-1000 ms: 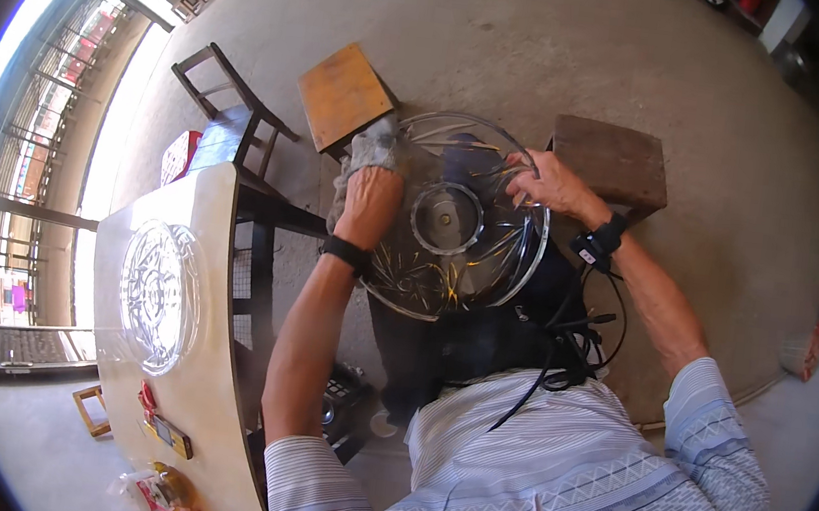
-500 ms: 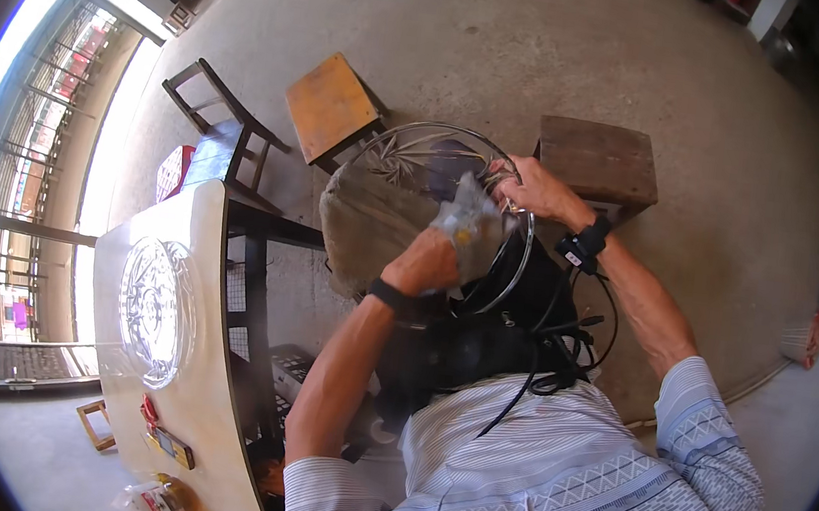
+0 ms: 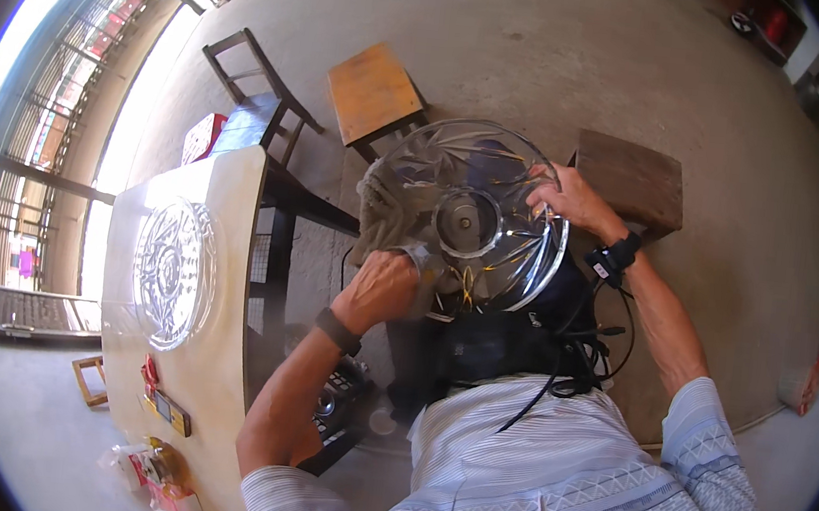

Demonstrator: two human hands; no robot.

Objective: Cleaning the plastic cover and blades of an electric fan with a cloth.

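A large clear round glass plate (image 3: 519,257), cut with a star pattern and a ring in its middle, is held tilted over my lap. My right hand (image 3: 580,202) grips its far right rim, fingers curled round the edge. At the near left of the plate is my left hand (image 3: 381,287), closed on a pale grey crumpled wad (image 3: 419,257), cloth or plastic, mostly hidden by the fingers. Below and behind the plate's left side lies a grey-brown cloth (image 3: 379,217). A similar clear plate (image 3: 171,270) lies on the table at my left.
The pale table (image 3: 217,375) also bears a small yellow-and-black device (image 3: 171,415), a red item and a plastic-wrapped package (image 3: 161,484). Beyond stand a dark chair (image 3: 256,125), an orange-topped stool (image 3: 375,92) and a brown wooden stool (image 3: 629,179). Black cables (image 3: 572,367) hang at my waist.
My left hand has moved from over the plate's middle toward me and left, to its near left side. The plate now faces up more openly; my right hand still grips the rim.
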